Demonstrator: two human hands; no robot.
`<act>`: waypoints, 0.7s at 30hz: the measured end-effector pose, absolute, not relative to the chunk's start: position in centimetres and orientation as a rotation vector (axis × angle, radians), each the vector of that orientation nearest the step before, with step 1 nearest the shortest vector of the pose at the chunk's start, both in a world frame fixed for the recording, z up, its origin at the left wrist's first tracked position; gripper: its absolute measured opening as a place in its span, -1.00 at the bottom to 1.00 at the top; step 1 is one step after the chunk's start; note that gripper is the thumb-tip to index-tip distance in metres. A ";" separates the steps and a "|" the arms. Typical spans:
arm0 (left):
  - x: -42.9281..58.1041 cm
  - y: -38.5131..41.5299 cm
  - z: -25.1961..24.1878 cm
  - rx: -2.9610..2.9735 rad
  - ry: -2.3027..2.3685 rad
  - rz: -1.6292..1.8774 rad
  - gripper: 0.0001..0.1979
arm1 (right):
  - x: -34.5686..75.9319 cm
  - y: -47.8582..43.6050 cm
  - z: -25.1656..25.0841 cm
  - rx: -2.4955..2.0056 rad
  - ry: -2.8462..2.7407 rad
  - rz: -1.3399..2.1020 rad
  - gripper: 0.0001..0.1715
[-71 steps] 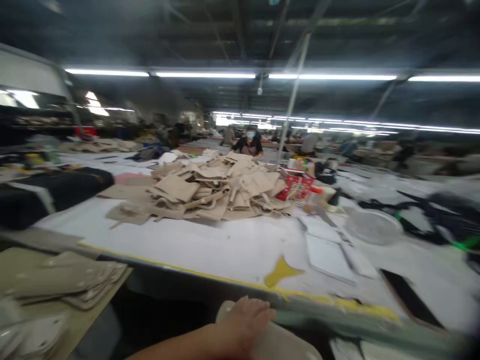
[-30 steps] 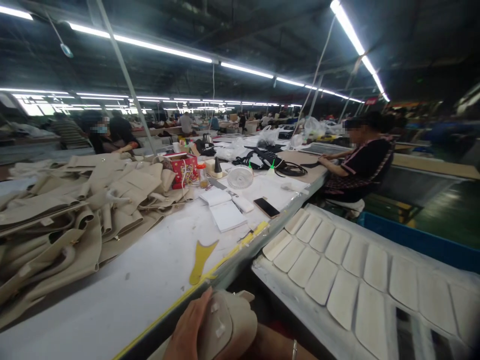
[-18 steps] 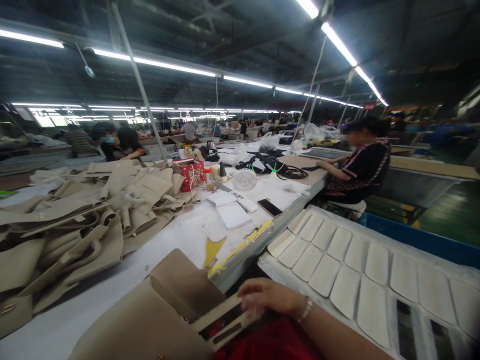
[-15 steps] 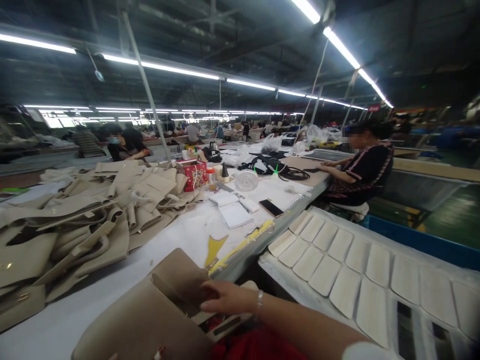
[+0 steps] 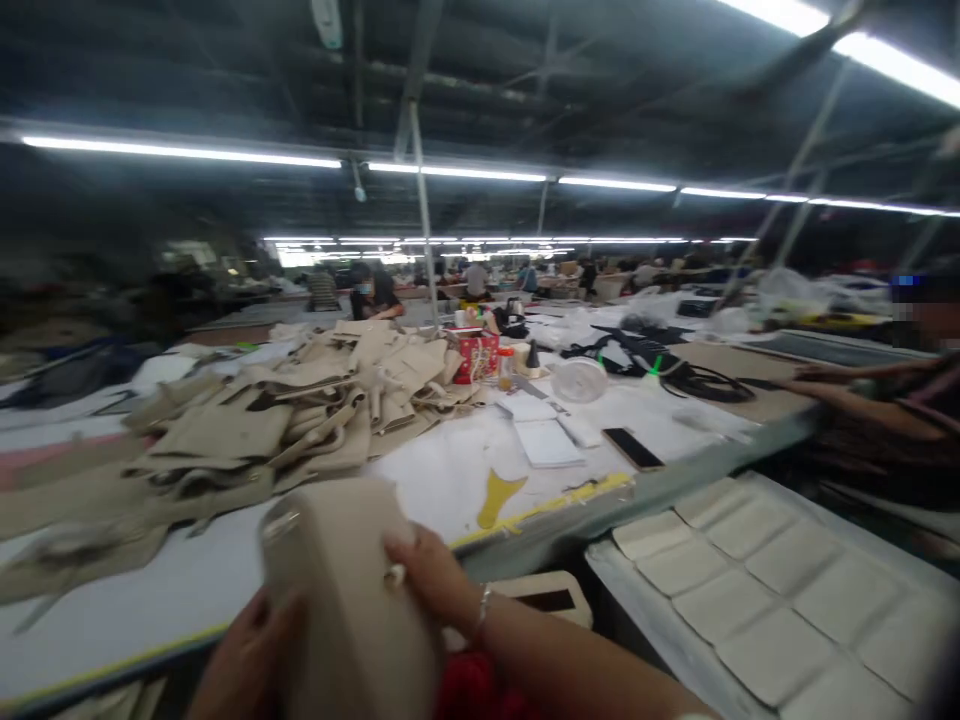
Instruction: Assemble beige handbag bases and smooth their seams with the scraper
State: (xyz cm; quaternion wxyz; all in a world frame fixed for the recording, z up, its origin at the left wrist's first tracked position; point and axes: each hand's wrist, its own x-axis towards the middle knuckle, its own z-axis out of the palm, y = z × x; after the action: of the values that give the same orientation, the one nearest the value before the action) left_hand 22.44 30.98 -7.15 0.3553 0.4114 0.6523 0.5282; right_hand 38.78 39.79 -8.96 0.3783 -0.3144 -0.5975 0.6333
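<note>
left hand point(image 5: 251, 640) and right hand point(image 5: 431, 572) closed round beige bag point(image 5: 352, 585); white table point(image 5: 431, 470), strip lights point(image 5: 457, 173)

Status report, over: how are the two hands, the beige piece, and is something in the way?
Left hand, right hand: both gripping beige piece. Piece partly blurred, lower end out of frame. Beige pile beyond, on table; nothing seen blocking hands.

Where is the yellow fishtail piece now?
In the head view, the yellow piece lies below centre on the table, beyond the right hand, left of the phone.
</note>
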 end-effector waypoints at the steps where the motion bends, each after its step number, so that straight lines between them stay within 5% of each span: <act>1: 23.0 30.8 -6.8 1.013 1.613 1.346 -0.41 | 39.7 40.2 -8.5 -0.868 -1.527 1.533 -0.50; 7: 27.7 32.4 -5.0 1.054 1.285 1.410 -0.26 | 43.9 40.4 -8.9 -0.979 -1.646 1.241 -0.29; 13: 30.1 32.4 -5.7 1.052 1.166 1.306 -0.41 | 46.9 37.9 -10.5 -0.875 -1.887 0.866 -0.38; 21: 33.2 32.7 -8.6 1.173 1.332 1.246 -0.49 | 51.1 39.2 -9.4 -0.698 -2.422 1.014 -0.48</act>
State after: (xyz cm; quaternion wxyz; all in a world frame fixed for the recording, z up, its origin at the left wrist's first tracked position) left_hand 33.21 32.73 -8.57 0.4675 0.4782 0.5431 0.5078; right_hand 51.11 39.21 -9.41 0.2107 -0.2512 -0.8714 0.3650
